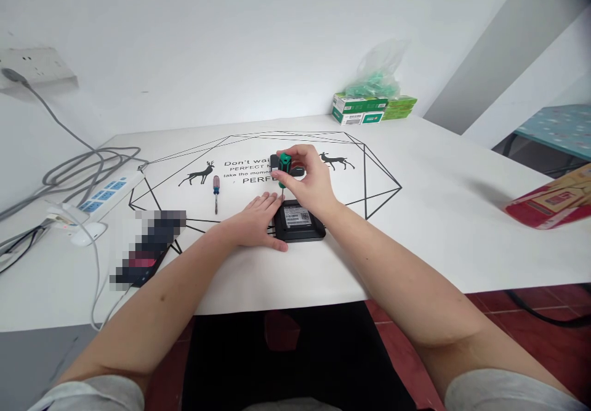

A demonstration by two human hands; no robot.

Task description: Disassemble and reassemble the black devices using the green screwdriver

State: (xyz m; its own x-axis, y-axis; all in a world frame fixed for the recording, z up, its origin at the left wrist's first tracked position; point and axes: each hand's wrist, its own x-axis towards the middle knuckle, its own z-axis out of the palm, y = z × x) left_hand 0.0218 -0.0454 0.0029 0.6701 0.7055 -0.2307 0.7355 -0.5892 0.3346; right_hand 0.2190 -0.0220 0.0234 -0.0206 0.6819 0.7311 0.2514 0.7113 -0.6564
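My right hand (310, 180) is closed round a green-and-black screwdriver handle (285, 163). The screwdriver stands nearly upright, its shaft meeting the far left corner of a flat black device (302, 235). A white printed label (297, 216) lies on the device's upward face. Along the device's left side rests my left hand (258, 221), fingers stretched out flat, thumb by the near left corner. Dark objects (299, 171) lie behind my right hand, partly covered by it. To the left is a second screwdriver (216, 191) with a reddish and blue handle.
A blurred-out dark item (157, 245) lies left of my left forearm. Further left are a power strip (108, 195) and grey cables (99, 159). Green-and-white boxes (360, 104) under a plastic bag (381, 69) stand at the back. A red package (549, 205) is at the right.
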